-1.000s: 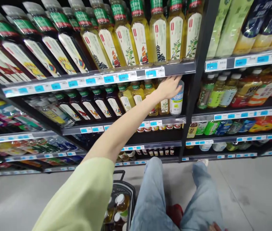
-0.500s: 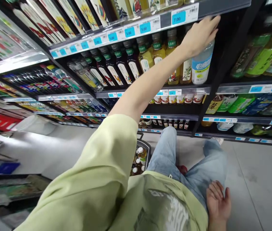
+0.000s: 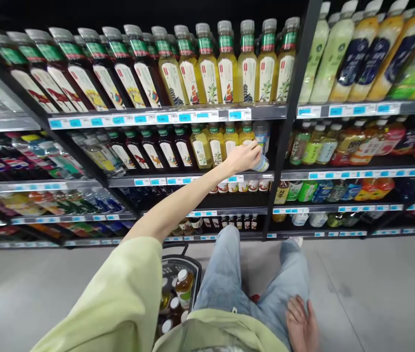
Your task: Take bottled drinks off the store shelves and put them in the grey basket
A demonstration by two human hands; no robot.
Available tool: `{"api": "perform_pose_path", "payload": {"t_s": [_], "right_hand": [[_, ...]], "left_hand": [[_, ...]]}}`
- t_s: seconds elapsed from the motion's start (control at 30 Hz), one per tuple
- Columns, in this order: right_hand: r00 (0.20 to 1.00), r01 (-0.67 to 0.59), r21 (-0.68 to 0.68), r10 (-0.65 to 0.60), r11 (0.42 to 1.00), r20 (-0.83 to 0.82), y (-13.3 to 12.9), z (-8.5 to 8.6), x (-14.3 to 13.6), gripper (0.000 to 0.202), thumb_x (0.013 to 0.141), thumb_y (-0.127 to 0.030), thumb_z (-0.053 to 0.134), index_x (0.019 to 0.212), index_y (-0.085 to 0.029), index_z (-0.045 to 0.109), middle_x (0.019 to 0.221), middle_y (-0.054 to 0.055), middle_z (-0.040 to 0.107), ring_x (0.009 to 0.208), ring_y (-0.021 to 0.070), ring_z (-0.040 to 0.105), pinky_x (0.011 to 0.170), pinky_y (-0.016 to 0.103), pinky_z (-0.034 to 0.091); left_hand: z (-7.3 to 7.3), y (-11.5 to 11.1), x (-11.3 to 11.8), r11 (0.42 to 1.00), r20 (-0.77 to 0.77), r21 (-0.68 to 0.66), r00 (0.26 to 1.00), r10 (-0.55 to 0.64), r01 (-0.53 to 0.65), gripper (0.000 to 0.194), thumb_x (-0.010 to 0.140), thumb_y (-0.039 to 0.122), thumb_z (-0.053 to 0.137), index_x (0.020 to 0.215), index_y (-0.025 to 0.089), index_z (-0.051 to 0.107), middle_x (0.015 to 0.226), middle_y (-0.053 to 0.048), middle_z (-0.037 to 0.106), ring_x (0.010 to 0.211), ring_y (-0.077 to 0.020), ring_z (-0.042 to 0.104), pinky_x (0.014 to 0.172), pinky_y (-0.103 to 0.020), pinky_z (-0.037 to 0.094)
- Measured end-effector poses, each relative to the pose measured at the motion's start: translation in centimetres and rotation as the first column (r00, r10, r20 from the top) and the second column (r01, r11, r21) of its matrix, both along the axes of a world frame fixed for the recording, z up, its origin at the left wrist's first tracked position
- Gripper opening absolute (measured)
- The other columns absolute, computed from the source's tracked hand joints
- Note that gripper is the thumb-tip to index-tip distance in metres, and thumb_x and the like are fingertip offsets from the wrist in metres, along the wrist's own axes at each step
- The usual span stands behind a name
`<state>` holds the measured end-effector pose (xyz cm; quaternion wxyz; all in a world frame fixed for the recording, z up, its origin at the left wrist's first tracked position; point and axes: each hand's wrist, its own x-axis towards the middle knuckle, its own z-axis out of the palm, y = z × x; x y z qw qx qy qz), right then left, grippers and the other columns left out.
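My left hand (image 3: 244, 157) reaches across to the right end of the second shelf, its fingers curled round a clear drink bottle with a blue label (image 3: 262, 164). That bottle is tilted, and the hand hides much of it. Directly behind stands another clear bottle (image 3: 261, 133) with a bluish label. To the left of the hand is a row of yellow tea bottles (image 3: 200, 146) with green neck bands. Down by my right thigh, my right hand (image 3: 302, 320) hangs with loosely bent fingers, holding nothing.
A dark shopping basket (image 3: 197, 274) containing several bottles, including an amber one (image 3: 184, 288), stands on the floor left of my legs. Tall tea bottles (image 3: 225, 73) line the shelf above. A black upright (image 3: 284, 132) stands right of the held bottle.
My left hand has come down from the top of the blue-labelled bottle, which has gone from upright to tilted. The view has shifted, showing more of the upper shelf and basket.
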<state>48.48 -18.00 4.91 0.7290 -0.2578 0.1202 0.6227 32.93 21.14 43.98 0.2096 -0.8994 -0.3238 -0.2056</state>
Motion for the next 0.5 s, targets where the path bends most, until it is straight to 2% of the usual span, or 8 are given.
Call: {"api": "perform_pose_path", "payload": {"t_s": [0.1, 0.2, 0.23, 0.3, 0.37, 0.4, 0.43, 0.5], "right_hand": [[1.000, -0.008, 0.019, 0.008, 1.000, 0.027, 0.3, -0.4, -0.1, 0.043, 0.078, -0.043, 0.090, 0.081, -0.022, 0.053, 0.069, -0.011, 0.040, 0.054, 0.0064, 0.035, 0.051, 0.017, 0.033], [0.996, -0.030, 0.029, 0.027, 0.999, 0.084, 0.9, -0.4, 0.0, 0.048, 0.073, -0.051, 0.091, 0.075, -0.021, 0.053, 0.064, -0.011, 0.038, 0.050, 0.0060, 0.032, 0.050, 0.018, 0.030], [0.993, -0.039, 0.019, 0.037, 0.999, 0.111, 1.3, -0.2, -0.2, 0.050, 0.070, -0.054, 0.092, 0.075, -0.022, 0.054, 0.063, -0.011, 0.040, 0.051, 0.0068, 0.036, 0.051, 0.019, 0.032], [0.980, -0.083, -0.030, 0.087, 0.996, 0.179, 2.4, 0.6, -1.0, 0.053, 0.059, -0.060, 0.095, 0.081, -0.024, 0.063, 0.070, -0.006, 0.056, 0.062, 0.0121, 0.054, 0.059, 0.024, 0.043], [0.958, -0.148, -0.097, 0.167, 0.984, 0.232, 3.8, 1.8, -2.9, 0.064, 0.048, -0.064, 0.097, 0.094, -0.028, 0.072, 0.093, 0.001, 0.073, 0.086, 0.0216, 0.069, 0.074, 0.034, 0.053], [0.949, -0.187, -0.122, 0.211, 0.975, 0.235, 4.5, 2.5, -4.2, 0.068, 0.045, -0.065, 0.097, 0.099, -0.030, 0.074, 0.104, 0.003, 0.077, 0.096, 0.0258, 0.071, 0.079, 0.039, 0.055], [0.945, -0.219, -0.125, 0.242, 0.968, 0.218, 5.2, 3.1, -5.7, 0.068, 0.047, -0.069, 0.093, 0.102, -0.031, 0.076, 0.108, 0.002, 0.078, 0.102, 0.0285, 0.072, 0.083, 0.043, 0.056], [0.919, -0.325, -0.111, 0.341, 0.939, 0.198, 5.9, 3.8, -8.6, 0.067, 0.050, -0.079, 0.082, 0.097, -0.031, 0.079, 0.102, 0.002, 0.079, 0.100, 0.0330, 0.073, 0.079, 0.050, 0.056]], "left_hand": [[1.1, -2.1, 0.4, 0.998, -0.015, 0.032, 0.998, -0.058, 0.059, 0.037, 0.105, 0.026, 0.035, 0.104, 0.011, 0.069, 0.103, -0.017, 0.066, 0.079, -0.0245, 0.063, 0.064, -0.034, 0.043], [2.4, -4.8, 0.4, 0.996, 0.034, 0.030, 0.996, -0.088, 0.087, 0.034, 0.104, 0.026, 0.039, 0.096, 0.013, 0.069, 0.094, -0.014, 0.065, 0.080, -0.0232, 0.064, 0.064, -0.032, 0.043], [2.6, -5.9, 0.2, 0.997, 0.060, 0.021, 0.995, -0.082, 0.081, 0.033, 0.104, 0.026, 0.040, 0.094, 0.014, 0.068, 0.092, -0.012, 0.064, 0.078, -0.0221, 0.063, 0.063, -0.031, 0.044], [2.6, -8.5, -0.5, 0.996, 0.093, -0.020, 0.992, -0.083, 0.086, 0.030, 0.102, 0.028, 0.043, 0.089, 0.016, 0.067, 0.087, -0.008, 0.064, 0.073, -0.0194, 0.061, 0.062, -0.029, 0.044], [1.7, -11.7, -1.5, 0.983, 0.080, -0.103, 0.986, -0.144, 0.152, 0.026, 0.099, 0.028, 0.046, 0.085, 0.017, 0.066, 0.083, -0.005, 0.064, 0.068, -0.0164, 0.059, 0.061, -0.028, 0.043], [0.9, -13.5, -2.0, 0.964, 0.058, -0.165, 0.978, -0.199, 0.206, 0.024, 0.098, 0.026, 0.048, 0.083, 0.018, 0.065, 0.082, -0.004, 0.064, 0.066, -0.0151, 0.059, 0.060, -0.027, 0.043], [-0.2, -15.4, -2.4, 0.942, 0.045, -0.228, 0.969, -0.244, 0.248, 0.023, 0.098, 0.025, 0.048, 0.082, 0.019, 0.064, 0.081, -0.003, 0.064, 0.066, -0.0143, 0.059, 0.060, -0.027, 0.043], [-3.0, -19.2, -3.0, 0.880, -0.012, -0.371, 0.945, -0.326, 0.298, 0.025, 0.099, 0.025, 0.047, 0.082, 0.020, 0.063, 0.080, -0.003, 0.066, 0.066, -0.0139, 0.061, 0.059, -0.027, 0.042]]}}
